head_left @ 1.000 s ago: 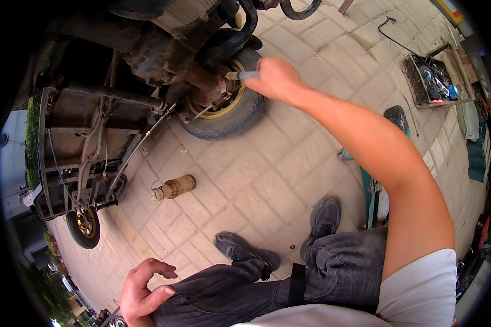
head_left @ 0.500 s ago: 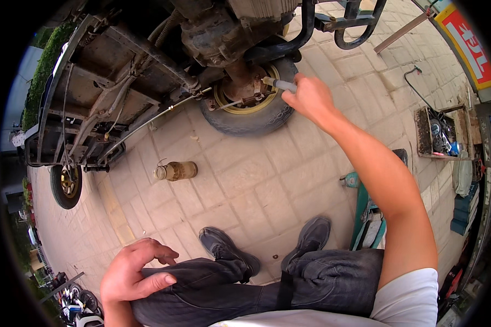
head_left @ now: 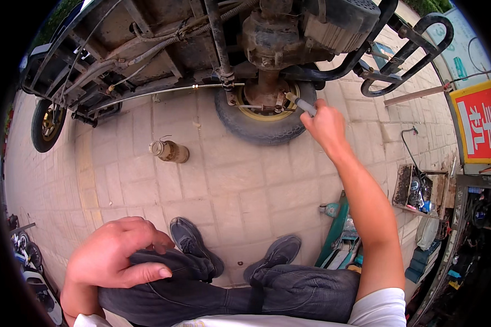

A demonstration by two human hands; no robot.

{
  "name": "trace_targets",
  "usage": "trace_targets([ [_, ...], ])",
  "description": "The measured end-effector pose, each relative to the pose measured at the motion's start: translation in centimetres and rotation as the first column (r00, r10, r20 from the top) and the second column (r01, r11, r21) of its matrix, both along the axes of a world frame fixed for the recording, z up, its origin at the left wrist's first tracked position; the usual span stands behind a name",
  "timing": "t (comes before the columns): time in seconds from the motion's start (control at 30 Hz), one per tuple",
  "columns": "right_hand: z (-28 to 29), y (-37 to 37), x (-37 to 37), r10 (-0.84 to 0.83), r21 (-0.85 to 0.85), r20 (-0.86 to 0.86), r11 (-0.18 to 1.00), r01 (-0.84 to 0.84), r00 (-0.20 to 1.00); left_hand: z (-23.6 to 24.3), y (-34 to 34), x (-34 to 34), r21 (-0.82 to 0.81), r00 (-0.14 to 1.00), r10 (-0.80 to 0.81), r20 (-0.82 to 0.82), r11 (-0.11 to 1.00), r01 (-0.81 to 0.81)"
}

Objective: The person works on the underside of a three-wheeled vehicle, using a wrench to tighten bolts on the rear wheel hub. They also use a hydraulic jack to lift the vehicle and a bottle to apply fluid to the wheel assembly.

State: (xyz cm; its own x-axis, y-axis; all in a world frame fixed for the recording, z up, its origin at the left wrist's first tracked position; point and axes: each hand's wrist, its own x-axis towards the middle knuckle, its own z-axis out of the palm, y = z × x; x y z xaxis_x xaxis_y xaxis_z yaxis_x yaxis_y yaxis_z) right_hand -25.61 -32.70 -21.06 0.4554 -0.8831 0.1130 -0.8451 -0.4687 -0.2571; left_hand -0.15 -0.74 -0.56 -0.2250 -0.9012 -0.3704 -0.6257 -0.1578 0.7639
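Shifted view shows more of 1 white-lettered sign [head_left: 480, 120] right of tire [head_left: 264, 134]; right hand [head_left: 327, 128] grips 1 syringe-like tube [head_left: 306, 107] beside it; left hand [head_left: 114, 250] loosely curled.

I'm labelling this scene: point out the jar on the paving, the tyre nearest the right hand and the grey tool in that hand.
Jar [head_left: 173, 152], head view: middle of its body.
Tyre [head_left: 259, 131], head view: lower part of its rubber.
Grey tool [head_left: 306, 106], head view: its grey shaft.
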Motion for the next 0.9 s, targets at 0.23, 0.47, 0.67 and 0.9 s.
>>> trace_targets([
  [0.23,1.6,1.0,1.3,0.001,-0.067,-0.168,0.998,-0.012,0.986,0.1,0.8,1.0,-0.033,1.000,0.001,-0.011,0.999,-0.001],
  [0.47,3.0,1.1,2.9,0.036,-0.129,-0.365,0.988,-0.089,0.930,0.0,1.1,2.0,-0.120,0.996,-0.078,0.043,0.989,0.083],
  [0.67,4.2,1.0,5.4,0.048,-0.127,-0.484,0.984,-0.125,0.874,-1.2,2.0,3.3,-0.202,0.987,-0.108,0.118,0.971,0.131],
  [0.9,6.2,0.7,8.6,0.085,-0.098,-0.593,0.979,-0.177,0.801,-4.3,3.3,4.9,-0.261,0.940,-0.288,0.183,0.908,0.329],
])
